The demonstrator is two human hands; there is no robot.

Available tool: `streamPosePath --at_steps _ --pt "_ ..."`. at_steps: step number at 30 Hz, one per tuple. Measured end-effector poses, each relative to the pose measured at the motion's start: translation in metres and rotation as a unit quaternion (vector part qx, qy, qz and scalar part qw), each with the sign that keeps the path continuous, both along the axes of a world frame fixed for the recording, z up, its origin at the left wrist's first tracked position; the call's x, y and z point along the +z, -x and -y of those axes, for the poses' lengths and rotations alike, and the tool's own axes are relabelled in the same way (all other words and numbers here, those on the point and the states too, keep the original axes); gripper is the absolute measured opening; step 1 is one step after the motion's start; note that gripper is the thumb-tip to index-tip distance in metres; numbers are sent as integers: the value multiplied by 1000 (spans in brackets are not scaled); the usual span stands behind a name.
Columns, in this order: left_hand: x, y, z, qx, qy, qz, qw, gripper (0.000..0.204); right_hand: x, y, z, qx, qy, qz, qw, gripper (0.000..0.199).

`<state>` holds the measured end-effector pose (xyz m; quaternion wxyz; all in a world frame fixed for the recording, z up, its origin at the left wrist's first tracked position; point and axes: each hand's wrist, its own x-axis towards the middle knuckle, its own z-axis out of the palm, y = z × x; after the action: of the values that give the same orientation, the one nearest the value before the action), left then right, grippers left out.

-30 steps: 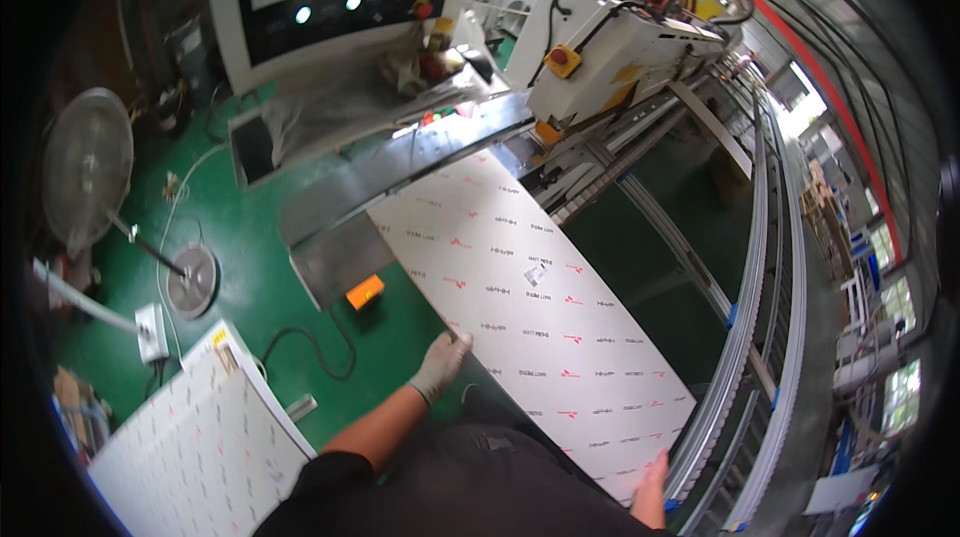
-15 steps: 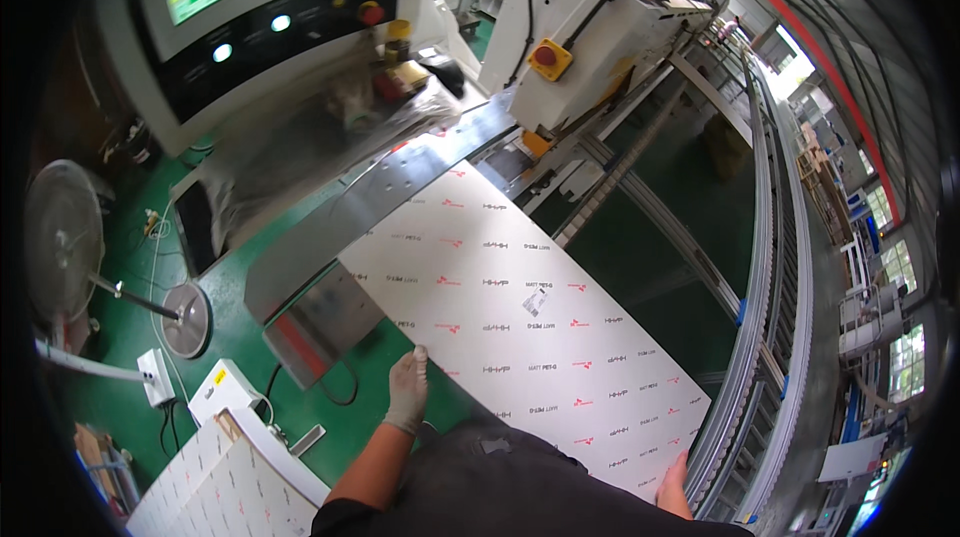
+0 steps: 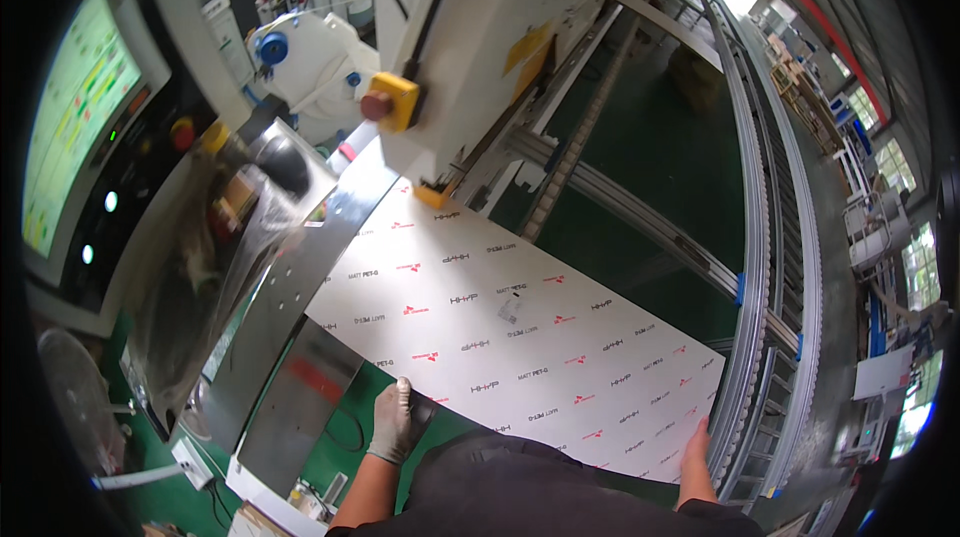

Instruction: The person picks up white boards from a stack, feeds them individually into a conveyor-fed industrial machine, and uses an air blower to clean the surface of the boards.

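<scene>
A long white panel [image 3: 535, 352], printed all over with small black and red marks, lies in front of me with a small pale label [image 3: 511, 311] near its middle. Its far end reaches the metal machine bed [image 3: 283, 272], close beside a yellow block [image 3: 430, 197] under the machine head. My left hand [image 3: 393, 420], in a pale glove, grips the panel's near left edge, thumb on top and the other fingers mostly hidden. At the right end, my bare right hand [image 3: 694, 454] is closed on the edge, its fingertips partly out of sight.
A light machine housing [image 3: 480, 67] with a red stop button [image 3: 378, 105] stands beyond the panel. A lit control screen [image 3: 85, 117] is at the left. Roller rails [image 3: 755, 237] run along the right. A floor fan [image 3: 75, 387] stands at the lower left.
My view has turned, so the control screen sits further left. The panel's far end now lies closer to the machine head. Both hands have kept their hold on the panel.
</scene>
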<state>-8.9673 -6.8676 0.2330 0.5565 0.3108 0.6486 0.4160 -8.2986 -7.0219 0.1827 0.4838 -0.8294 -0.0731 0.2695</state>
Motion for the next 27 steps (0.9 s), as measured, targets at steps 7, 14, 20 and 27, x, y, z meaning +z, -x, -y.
streamPosePath --at_steps 7,14,20,27 --pt "-21 -45 -70 85 11 168 982 46 8 -28 -96 -18 16 -19 1000 64" --pt "-40 -82 -158 31 47 236 970 48 -29 -99 -147 18 48 94 994 58" --pt "31 -113 -218 23 62 234 970 46 20 20 -263 89 195 581 785 50" --pt "-3 -84 -139 -197 -158 -351 902 54 32 286 -365 553 -155 491 655 43"
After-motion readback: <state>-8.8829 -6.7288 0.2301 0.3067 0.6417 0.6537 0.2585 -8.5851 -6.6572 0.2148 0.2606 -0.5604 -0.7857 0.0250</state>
